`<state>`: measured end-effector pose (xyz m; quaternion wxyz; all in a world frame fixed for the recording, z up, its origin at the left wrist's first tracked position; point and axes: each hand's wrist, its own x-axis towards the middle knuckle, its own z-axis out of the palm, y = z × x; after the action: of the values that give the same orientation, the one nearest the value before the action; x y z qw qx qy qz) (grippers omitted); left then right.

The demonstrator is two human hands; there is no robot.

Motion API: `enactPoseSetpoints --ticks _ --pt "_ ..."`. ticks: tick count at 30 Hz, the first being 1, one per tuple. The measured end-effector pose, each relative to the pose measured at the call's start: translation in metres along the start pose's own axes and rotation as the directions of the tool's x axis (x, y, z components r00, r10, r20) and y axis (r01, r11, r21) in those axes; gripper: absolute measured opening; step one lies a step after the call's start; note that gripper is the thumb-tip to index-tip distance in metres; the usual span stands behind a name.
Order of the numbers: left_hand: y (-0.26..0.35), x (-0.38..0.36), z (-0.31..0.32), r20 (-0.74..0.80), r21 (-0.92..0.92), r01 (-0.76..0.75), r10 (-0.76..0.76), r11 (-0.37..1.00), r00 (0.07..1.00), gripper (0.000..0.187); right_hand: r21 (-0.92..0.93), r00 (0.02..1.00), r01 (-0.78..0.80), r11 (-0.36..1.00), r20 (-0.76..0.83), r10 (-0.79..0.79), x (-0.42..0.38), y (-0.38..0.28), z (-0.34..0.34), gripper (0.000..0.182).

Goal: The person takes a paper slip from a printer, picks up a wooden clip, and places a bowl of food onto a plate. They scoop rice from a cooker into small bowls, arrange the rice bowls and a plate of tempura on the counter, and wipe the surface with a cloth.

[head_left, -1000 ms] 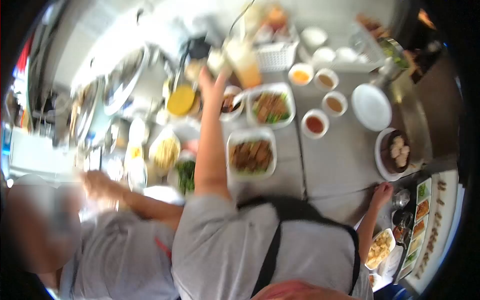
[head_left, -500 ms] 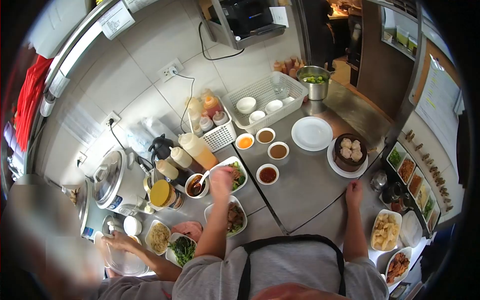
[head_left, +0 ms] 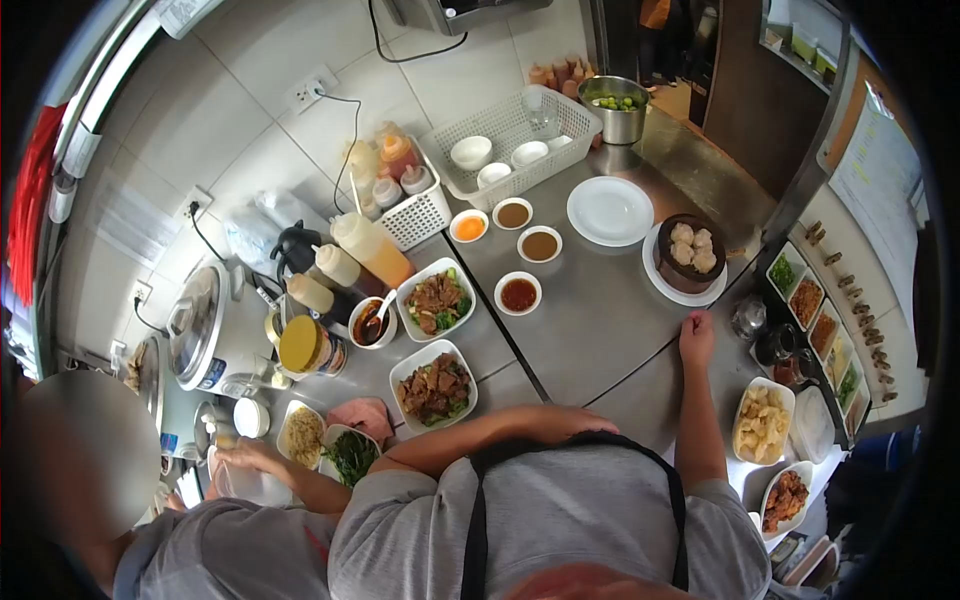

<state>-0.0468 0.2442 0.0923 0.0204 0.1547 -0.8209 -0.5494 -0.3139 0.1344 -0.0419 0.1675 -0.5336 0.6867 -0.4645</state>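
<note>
My left hand point(head_left: 575, 423) lies across the front of my apron point(head_left: 640, 456); its fingers cannot be made out clearly. On the steel counter point(head_left: 590, 345), my right hand point(head_left: 697, 340) is closed in a fist with nothing visible in it. Just beyond it, a dark round steamer point(head_left: 692, 281) with several dumplings point(head_left: 692, 248) sits on a white plate point(head_left: 657, 285). Two white dishes of meat and greens, one farther back point(head_left: 438, 302) and one nearer point(head_left: 434, 387), stand left of centre. Beside the farther dish is a bowl of dark sauce point(head_left: 368, 329) with a white spoon point(head_left: 378, 313).
A white plate point(head_left: 610, 211), small sauce bowls point(head_left: 518, 294) and a basket of bowls point(head_left: 520, 180) are farther back. Squeeze bottles point(head_left: 372, 248) and a lidded cooker point(head_left: 205, 325) stand left. A co-worker's hand point(head_left: 250, 458) is at lower left; food dishes point(head_left: 765, 425) are right.
My left hand has moved from above the meat dishes to the front of my apron. My right hand stays on the counter. The view has shifted, and the co-worker's hand remains at lower left.
</note>
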Motion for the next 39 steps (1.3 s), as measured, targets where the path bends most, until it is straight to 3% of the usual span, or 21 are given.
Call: enactPoseSetpoints --ticks 3,5,7,10,13,16,19,20,23,24,27,28,31,32,35,37,38,39 --pt "0.029 -0.011 -0.018 0.024 -0.405 0.014 -0.004 0.914 1.0 0.044 0.006 0.999 -0.04 0.999 0.006 0.04 0.003 0.009 0.005 0.01" --pt "0.053 -0.018 -0.03 -0.061 -0.305 -0.371 0.37 0.877 0.927 0.056 -0.065 0.999 0.028 0.997 -0.018 -0.029 0.009 0.019 0.006 0.01" --pt "0.071 -0.021 -0.033 -0.062 -0.053 -0.609 0.606 0.792 0.793 0.067 -0.121 0.997 0.065 0.991 -0.031 -0.069 0.011 0.021 0.014 0.009" --pt "0.091 -0.026 -0.025 0.18 -0.284 -0.613 0.669 0.737 0.721 0.071 -0.092 0.996 0.081 0.992 -0.041 -0.085 0.011 0.019 0.013 0.008" --pt "0.093 -0.029 -0.02 0.237 -0.434 -0.42 0.551 0.797 0.8 0.066 -0.066 0.997 0.044 0.997 -0.053 -0.048 0.006 0.02 0.012 0.009" --pt "0.087 -0.024 -0.008 -0.114 -0.247 -0.592 0.584 0.767 0.804 0.066 -0.111 0.996 0.035 0.993 -0.081 -0.044 0.014 0.019 0.018 0.01" --pt "0.075 -0.023 -0.001 -0.041 -0.382 -0.554 0.586 0.74 0.81 0.068 -0.272 0.997 0.018 0.962 -0.07 -0.039 0.012 0.025 0.018 0.017" --pt "0.074 -0.026 -0.006 0.106 -0.393 -0.478 0.556 0.785 0.824 0.07 -0.222 0.999 -0.017 0.975 -0.052 0.006 0.012 0.032 0.019 0.019" --pt "0.081 -0.037 -0.01 0.282 -0.514 -0.287 0.475 0.809 0.834 0.065 -0.158 0.997 -0.059 0.986 -0.064 0.05 0.006 0.024 0.018 0.018" --pt "0.086 -0.039 -0.014 0.271 -0.522 -0.225 0.41 0.823 0.871 0.068 -0.17 0.993 -0.105 0.98 -0.064 0.095 0.004 0.018 0.017 0.017" --pt "0.098 -0.029 -0.02 0.114 -0.396 -0.416 0.493 0.819 0.862 0.077 -0.244 0.983 -0.161 0.956 -0.131 0.132 0.005 0.014 0.022 0.013" --pt "0.099 -0.026 -0.019 0.145 -0.335 -0.46 0.527 0.822 0.837 0.076 -0.209 0.98 -0.187 0.96 -0.105 0.168 0.01 0.013 0.02 0.013" --pt "0.094 -0.027 -0.016 0.339 -0.42 -0.397 0.547 0.816 0.766 0.074 -0.237 0.973 -0.227 0.945 -0.084 0.213 0.003 0.003 0.015 0.015" --pt "0.092 -0.029 -0.021 0.532 -0.444 -0.303 0.52 0.843 0.669 0.07 -0.258 0.971 -0.238 0.936 -0.051 0.233 -0.001 0.002 0.015 0.016" --pt "0.098 -0.024 -0.015 0.536 -0.46 -0.196 0.446 0.866 0.717 0.066 -0.277 0.969 -0.227 0.934 0.026 0.244 0.002 -0.002 0.01 0.018" --pt "0.115 -0.012 -0.008 0.448 -0.35 -0.279 0.422 0.894 0.788 0.065 -0.289 0.951 -0.278 0.916 0.051 0.305 0.0 -0.009 0.006 0.018" --pt "0.119 -0.003 -0.005 0.401 -0.292 -0.313 0.412 0.904 0.818 0.064 -0.279 0.98 -0.183 0.943 0.026 0.198 -0.003 0.001 0.009 0.017" --pt "0.118 0.006 -0.002 0.42 -0.321 -0.371 0.482 0.871 0.769 0.064 -0.248 0.991 -0.13 0.96 -0.001 0.134 -0.005 0.002 0.007 0.016"
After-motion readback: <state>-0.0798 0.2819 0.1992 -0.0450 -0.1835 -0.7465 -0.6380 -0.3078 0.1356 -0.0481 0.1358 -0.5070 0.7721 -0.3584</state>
